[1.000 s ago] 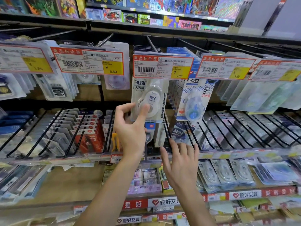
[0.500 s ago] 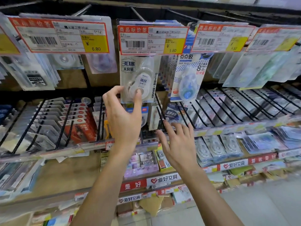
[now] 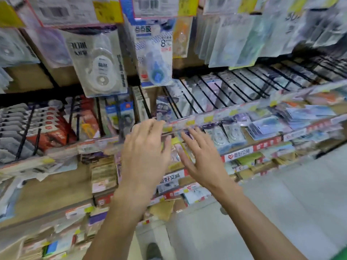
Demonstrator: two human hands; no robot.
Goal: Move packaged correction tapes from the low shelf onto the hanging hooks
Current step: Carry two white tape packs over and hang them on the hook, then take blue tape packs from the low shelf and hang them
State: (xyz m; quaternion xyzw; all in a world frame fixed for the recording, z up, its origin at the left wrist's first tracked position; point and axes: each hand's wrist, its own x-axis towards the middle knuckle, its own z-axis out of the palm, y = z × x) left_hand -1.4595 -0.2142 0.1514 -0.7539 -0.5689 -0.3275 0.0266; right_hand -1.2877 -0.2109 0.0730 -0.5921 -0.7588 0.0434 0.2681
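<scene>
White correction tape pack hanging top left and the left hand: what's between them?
In the head view, a blue-carded pack on a lower hook sits between the white blister-packed correction tape and the empty left hand.

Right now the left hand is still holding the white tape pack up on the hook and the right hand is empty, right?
Not quite. In the head view the left hand holds nothing: it is open, below the white tape pack, which hangs on its own. The right hand is empty, as you said.

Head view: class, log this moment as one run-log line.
left hand: open, empty | right hand: open, empty | white correction tape pack: hanging on hook | phase: reaching down
</scene>
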